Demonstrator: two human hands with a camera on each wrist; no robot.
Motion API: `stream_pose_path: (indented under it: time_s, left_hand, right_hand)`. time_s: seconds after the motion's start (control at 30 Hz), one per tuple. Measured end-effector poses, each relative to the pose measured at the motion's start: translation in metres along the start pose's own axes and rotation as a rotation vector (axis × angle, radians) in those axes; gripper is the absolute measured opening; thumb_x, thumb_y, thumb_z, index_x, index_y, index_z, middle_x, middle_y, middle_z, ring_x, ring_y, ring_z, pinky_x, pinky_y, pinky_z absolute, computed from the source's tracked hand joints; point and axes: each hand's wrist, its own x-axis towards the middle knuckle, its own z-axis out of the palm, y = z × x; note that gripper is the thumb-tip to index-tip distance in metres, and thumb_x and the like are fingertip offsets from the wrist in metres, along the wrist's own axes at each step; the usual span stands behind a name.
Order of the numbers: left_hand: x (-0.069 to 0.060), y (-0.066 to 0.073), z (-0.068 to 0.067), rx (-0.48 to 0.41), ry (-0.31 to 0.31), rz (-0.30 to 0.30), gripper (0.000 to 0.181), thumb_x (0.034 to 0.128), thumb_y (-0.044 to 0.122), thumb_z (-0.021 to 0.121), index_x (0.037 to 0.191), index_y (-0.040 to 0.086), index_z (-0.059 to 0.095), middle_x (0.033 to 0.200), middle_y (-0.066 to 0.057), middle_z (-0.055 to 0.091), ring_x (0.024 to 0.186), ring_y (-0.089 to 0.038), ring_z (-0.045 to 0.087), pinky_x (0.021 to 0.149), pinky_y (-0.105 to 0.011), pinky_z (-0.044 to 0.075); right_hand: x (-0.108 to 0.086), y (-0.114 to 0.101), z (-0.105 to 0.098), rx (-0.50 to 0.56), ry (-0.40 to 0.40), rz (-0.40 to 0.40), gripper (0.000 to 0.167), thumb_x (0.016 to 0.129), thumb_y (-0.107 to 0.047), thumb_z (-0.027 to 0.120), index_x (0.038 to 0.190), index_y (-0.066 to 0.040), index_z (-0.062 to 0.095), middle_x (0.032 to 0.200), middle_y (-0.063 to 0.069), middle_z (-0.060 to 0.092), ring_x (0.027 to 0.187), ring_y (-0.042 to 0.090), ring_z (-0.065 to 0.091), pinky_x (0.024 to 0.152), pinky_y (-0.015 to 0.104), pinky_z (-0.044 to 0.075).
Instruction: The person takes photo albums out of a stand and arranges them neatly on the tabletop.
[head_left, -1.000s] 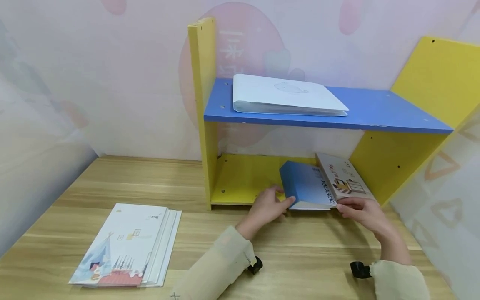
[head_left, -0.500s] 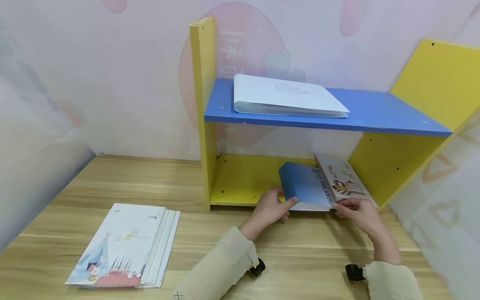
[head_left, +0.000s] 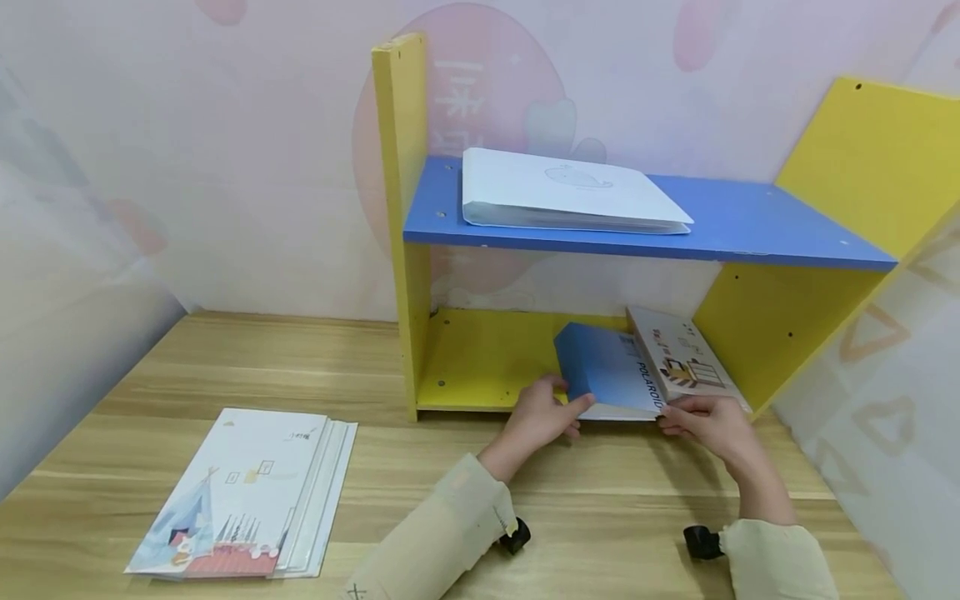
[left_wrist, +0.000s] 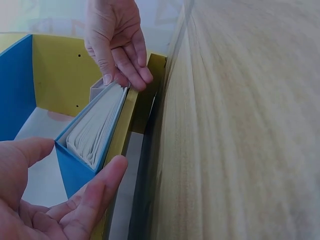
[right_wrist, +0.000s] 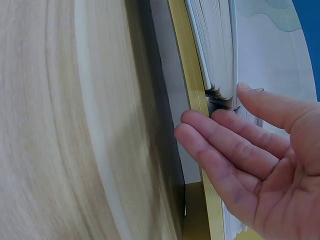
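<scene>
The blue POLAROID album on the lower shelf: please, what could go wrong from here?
The blue album lies right beside the beige album, so pushing rightward might shift that one. Also, fingers of the left hand are at the front edge of the yellow board and could get caught.

The only word which can be read surely is "POLAROID", printed in dark capital letters along the right side of the blue book [head_left: 606, 362], running from the back toward the front edge. Some smaller marks near its back edge are too tiny for reading. The pale book [head_left: 688, 358] beside it carries small brown characters, not legible. The white booklet [head_left: 232, 492] on the desk [head_left: 420, 492] also has little characters. Large white characters stand on the wall's pink circle [head_left: 517, 54], too faint to read.
</scene>
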Motion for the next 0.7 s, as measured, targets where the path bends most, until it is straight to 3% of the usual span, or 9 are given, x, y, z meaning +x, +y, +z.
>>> stream_pose_path:
  time_s: [0.23,0.5,0.7]
  left_hand:
    - [0.001,-0.0015,0.0009,-0.043,-0.001,0.002,0.072,0.0941,0.043,0.067,0.145,-0.003,0.042,0.076,-0.008,0.074,0.067,-0.024,0.074,0.078,-0.029,0.058]
    - [0.0016,-0.0012,0.0,-0.023,-0.023,-0.039,0.077,0.0935,0.042,0.067,0.15,-0.001,0.036,0.072,-0.005,0.073,0.064,-0.02,0.073,0.102,-0.042,0.05]
    - [-0.0012,0.0011,-0.0024,-0.028,-0.071,-0.067,0.078,0.091,0.038,0.07,0.15,0.0,0.036,0.07,-0.004,0.072,0.062,-0.02,0.072,0.103,-0.041,0.05]
  right_hand:
    - [0.0007,0.0018,0.0004,0.055,-0.058,0.016,0.039,0.1,-0.014,0.059,0.119,0.02,0.059,0.1,0.021,0.075,0.084,0.011,0.074,0.08,0.023,0.058]
    - [0.0006,0.004,0.0001,0.081,-0.086,-0.005,0.036,0.1,-0.01,0.058,0.119,0.02,0.059,0.101,0.023,0.074,0.085,0.012,0.074,0.081,0.025,0.059]
    - [-0.0011,0.0059,-0.0028,0.174,-0.161,0.037,0.032,0.1,-0.011,0.058,0.117,0.016,0.062,0.101,0.016,0.076,0.088,0.013,0.075,0.082,0.025,0.059]
